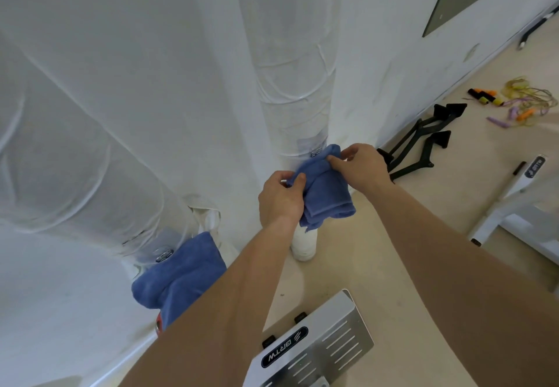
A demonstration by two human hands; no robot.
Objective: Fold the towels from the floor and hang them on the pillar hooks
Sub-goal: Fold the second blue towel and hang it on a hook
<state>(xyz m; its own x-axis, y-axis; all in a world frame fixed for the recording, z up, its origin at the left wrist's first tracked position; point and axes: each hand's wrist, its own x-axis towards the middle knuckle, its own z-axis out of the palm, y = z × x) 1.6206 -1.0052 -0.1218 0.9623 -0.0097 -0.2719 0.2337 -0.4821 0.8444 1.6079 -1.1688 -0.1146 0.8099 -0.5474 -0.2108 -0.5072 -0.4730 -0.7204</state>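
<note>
A folded blue towel (326,193) hangs against the white wrapped pillar (290,69), its top edge right at a small metal hook (315,152). My left hand (279,200) pinches the towel's upper left corner. My right hand (361,164) pinches its upper right edge beside the hook. A second blue towel (178,277) hangs from another metal hook (164,255) on the wrapped pillar at the lower left, partly hidden by my left forearm.
A white machine base with a slotted metal plate (317,347) stands close below my arms. Black handle frames (423,141) and coloured skipping ropes (520,102) lie on the beige floor at the right. A white frame (514,205) stands at the far right.
</note>
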